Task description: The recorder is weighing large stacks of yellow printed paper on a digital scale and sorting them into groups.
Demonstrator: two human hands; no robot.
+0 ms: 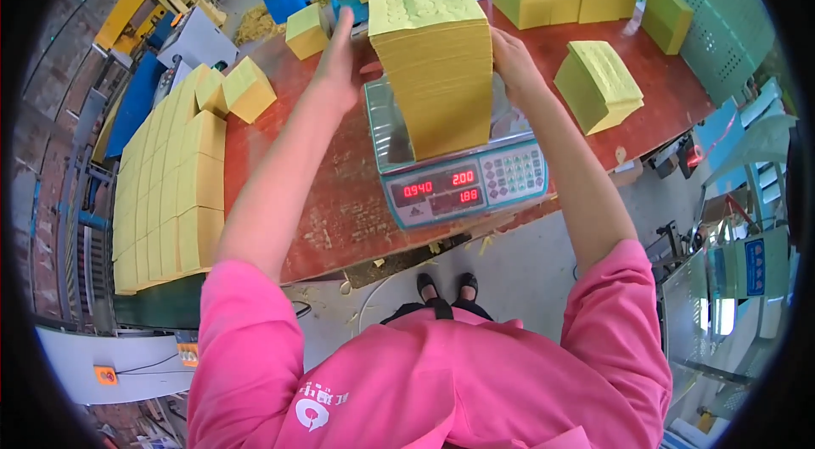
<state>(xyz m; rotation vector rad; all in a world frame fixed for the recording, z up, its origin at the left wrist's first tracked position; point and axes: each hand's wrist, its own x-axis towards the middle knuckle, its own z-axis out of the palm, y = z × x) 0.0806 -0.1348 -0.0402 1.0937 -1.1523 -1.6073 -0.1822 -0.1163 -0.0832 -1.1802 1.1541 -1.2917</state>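
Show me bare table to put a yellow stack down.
Bare red table lies left of the scale, before the left-edge stacks. A smaller patch sits between the scale and the tilted stack. The far edge is crowded.

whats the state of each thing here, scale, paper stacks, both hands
scale: switched on, red digits lit
tall yellow paper stack: upright on the scale pan
left hand: open, flat against the stack's left side
right hand: pressed to its right side
small yellow stack: lying tilted on the table
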